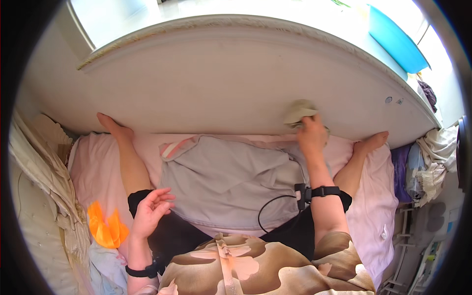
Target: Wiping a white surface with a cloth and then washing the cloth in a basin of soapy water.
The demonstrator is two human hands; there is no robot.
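Observation:
My right hand (313, 134) grips a crumpled, pale green cloth (300, 110), blurred, at the lower part of the white wall (206, 81). Over my left thigh, my left hand (153, 208) is raised with its fingers loosely curled and apart, holding nothing. A grey garment or cloth (232, 180) with a pink-and-white striped edge lies spread between my legs. Under it is the pink sheet (368, 184) of the bed. Each forearm wears a black strap; the right one carries a small device (302, 195) with a black cable.
Above the wall runs a windowsill with a moulded edge (236, 22), where a blue basin (398, 44) stands at right. An orange cloth (107, 226) lies left of my left arm. Folded fabrics (435, 158) are piled at the bed's right end; a padded headboard (37, 217) borders the left.

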